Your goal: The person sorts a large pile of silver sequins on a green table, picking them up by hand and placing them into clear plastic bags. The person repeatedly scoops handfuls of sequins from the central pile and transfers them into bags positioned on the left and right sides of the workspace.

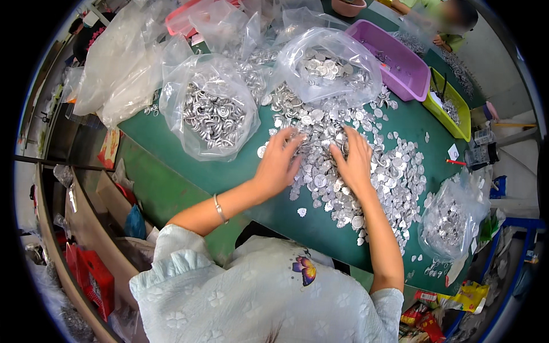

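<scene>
A wide heap of small silver metal charms (323, 183), round, heart-like and ring-shaped, spreads over the green tabletop in front of me. My left hand (278, 163) rests at the heap's left side, fingers bent and apart, the tips slightly blurred among the pieces. Opposite it, my right hand (355, 160) lies on the charms with its thumb away from the fingers. Loose pieces fill the gap between both hands. Just beyond them, a clear plastic bag (343, 51) lies with its mouth toward me, charms inside. Another clear bag (211, 108), holding curved silver pieces, stands left of my left hand.
A purple basket (394, 63) and a yellow-green basket (452, 114) stand at the far right. Another bag of charms (446, 223) sits at the right edge. Large plastic sheeting (120, 57) covers the far left. A co-worker (452, 23) is across the table.
</scene>
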A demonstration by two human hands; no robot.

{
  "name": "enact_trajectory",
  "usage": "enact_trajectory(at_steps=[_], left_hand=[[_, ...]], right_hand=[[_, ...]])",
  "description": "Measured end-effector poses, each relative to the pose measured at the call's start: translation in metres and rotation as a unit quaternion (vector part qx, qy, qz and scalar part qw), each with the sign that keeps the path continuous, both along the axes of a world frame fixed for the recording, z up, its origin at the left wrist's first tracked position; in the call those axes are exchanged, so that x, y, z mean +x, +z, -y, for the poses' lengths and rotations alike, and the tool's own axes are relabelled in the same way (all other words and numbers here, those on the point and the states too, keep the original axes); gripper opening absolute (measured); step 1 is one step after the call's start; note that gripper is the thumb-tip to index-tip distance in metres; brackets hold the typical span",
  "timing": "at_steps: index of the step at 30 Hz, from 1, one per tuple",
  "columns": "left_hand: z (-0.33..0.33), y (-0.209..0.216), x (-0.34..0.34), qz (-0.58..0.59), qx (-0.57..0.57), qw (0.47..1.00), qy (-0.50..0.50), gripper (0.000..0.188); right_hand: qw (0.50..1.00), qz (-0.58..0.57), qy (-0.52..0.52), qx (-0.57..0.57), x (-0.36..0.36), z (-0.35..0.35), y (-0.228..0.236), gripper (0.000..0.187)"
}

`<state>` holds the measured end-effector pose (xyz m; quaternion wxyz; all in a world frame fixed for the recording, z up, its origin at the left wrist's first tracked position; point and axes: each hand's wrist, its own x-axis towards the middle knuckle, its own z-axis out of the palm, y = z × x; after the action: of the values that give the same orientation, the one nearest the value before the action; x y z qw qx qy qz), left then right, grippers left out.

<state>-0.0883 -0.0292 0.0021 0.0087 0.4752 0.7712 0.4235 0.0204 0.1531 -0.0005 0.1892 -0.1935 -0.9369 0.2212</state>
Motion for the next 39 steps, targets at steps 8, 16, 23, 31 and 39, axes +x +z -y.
enact_trajectory(at_steps=[8, 16, 23, 31, 39], left_hand=[[-0.022, -0.017, 0.003, -0.09, -0.173, 0.979, 0.062, 0.053], [-0.005, -0.014, 0.04, -0.113, -0.127, 0.985, -0.028, 0.047], [0.011, -0.007, 0.056, -0.116, -0.134, 0.981, -0.074, 0.046], [0.037, -0.02, 0.079, 0.02, -0.061, 0.969, -0.24, 0.04], [0.009, -0.009, 0.049, -0.105, -0.141, 0.984, 0.028, 0.041]], right_hand=[[0.998, 0.011, -0.048, 0.045, -0.011, 0.009, -0.023, 0.06], [0.999, 0.0, -0.012, 0.048, 0.007, 0.027, -0.012, 0.056], [0.998, -0.038, 0.041, 0.034, 0.031, 0.044, -0.004, 0.039], [0.994, -0.022, 0.111, 0.008, 0.069, 0.052, 0.009, 0.028], [0.995, -0.061, 0.078, -0.015, 0.049, 0.04, 0.014, 0.043]])
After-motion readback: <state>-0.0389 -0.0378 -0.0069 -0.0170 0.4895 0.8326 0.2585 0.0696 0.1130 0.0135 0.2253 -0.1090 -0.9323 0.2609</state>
